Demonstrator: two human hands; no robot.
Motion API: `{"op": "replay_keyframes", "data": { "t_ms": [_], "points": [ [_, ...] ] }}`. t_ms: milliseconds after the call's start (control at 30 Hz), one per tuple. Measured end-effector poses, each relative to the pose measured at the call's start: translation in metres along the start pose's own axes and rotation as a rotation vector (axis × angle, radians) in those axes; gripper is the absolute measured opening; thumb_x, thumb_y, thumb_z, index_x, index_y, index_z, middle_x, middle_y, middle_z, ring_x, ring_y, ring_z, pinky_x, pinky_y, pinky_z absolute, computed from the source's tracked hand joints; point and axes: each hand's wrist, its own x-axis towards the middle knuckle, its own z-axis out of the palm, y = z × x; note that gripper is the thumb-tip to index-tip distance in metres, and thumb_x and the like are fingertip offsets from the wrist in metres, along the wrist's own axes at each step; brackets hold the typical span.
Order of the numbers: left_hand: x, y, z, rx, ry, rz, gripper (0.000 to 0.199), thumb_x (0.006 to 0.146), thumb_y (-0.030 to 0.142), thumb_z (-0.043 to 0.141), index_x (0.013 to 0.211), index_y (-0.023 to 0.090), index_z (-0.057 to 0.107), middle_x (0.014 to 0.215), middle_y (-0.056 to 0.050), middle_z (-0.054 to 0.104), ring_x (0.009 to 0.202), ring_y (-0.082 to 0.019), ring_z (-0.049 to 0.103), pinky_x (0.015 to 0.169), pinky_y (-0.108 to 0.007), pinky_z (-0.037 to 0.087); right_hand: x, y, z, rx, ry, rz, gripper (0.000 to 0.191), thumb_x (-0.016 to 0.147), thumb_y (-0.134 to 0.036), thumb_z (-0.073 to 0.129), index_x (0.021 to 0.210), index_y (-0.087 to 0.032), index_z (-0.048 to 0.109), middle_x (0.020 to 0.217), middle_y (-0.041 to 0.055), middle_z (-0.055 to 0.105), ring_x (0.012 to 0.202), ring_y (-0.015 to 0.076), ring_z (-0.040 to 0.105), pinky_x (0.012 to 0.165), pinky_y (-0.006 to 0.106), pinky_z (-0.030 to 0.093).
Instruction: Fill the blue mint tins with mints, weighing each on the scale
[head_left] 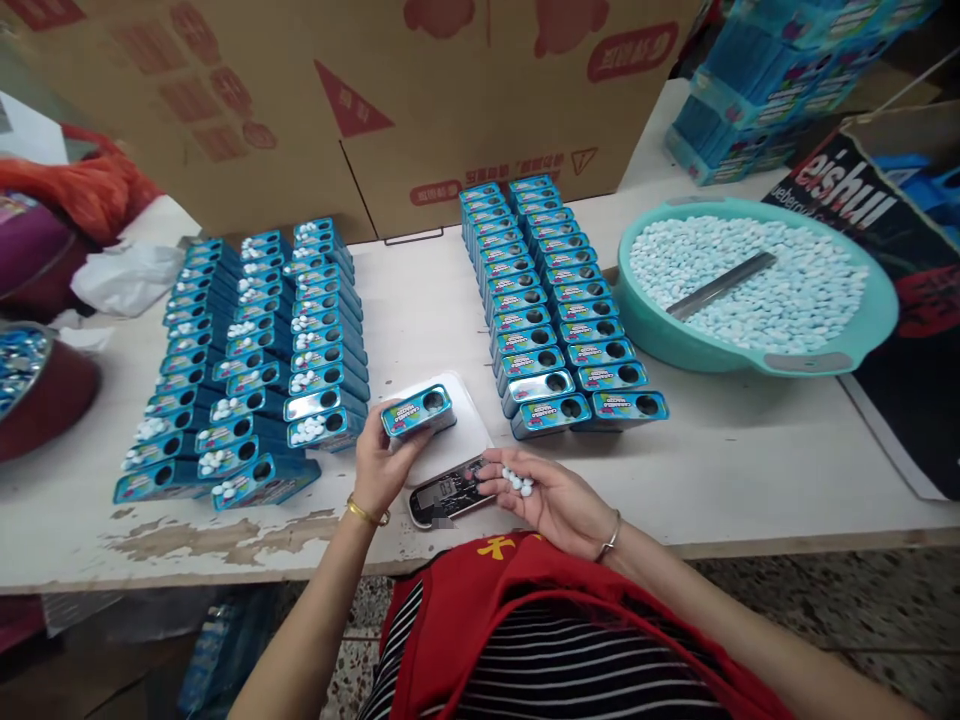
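Note:
My left hand (386,462) grips a blue tin (418,412) with a round dark hole in its top, over the white plate (466,425) of a small scale. My right hand (551,500) is palm up, fingers curled a little, with several white candies (517,481) lying on them. It is beside the scale's black display panel (448,492). To the left stand rows of blue tins (316,427), many with white candies on top. Right of the scale are two rows of tins (551,415) without candies on their tops.
A turquoise basin (675,345) of pale candies, with a metal strip (720,285) on them, stands at the right. Behind is a large cardboard box (450,100). Stacked blue packs (742,100) are at the back right, a red bowl (64,400) at the far left.

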Motion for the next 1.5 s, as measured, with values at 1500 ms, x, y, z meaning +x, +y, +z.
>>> {"op": "replay_keyframes", "data": {
  "t_ms": [1500],
  "points": [
    [-0.007, 0.035, -0.055, 0.203, 0.147, 0.2, 0.005, 0.084, 0.017, 0.059, 0.085, 0.019, 0.064, 0.085, -0.004, 0.063, 0.083, -0.015, 0.06, 0.078, -0.032, 0.047, 0.042, -0.064, 0.094, -1.42, -0.153, -0.487, 0.022, 0.083, -0.028, 0.056, 0.096, -0.013, 0.066, 0.08, 0.0028, 0.063, 0.069, 0.011, 0.049, 0.065, 0.025, 0.039]
  ]
}}
